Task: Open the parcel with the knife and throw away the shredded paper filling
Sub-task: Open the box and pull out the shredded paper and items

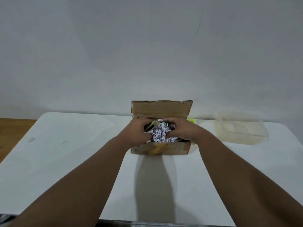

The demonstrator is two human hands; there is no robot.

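Note:
A brown cardboard parcel (161,149) stands open on the white table (65,153), its far flap (161,108) raised upright. Inside lies white shredded paper (159,135) with a green-and-tan item (152,126) partly buried at the back left. My left hand (136,130) and my right hand (182,129) are both down in the box, fingers curled around the shredded paper from either side. A bit of yellow-green object (191,120) peeks out behind the box's right side; I cannot tell what it is. No knife is clearly visible.
A clear plastic container (241,128) sits on the table to the right of the parcel. A wooden surface (13,128) shows past the table's left edge. A plain wall rises behind the table.

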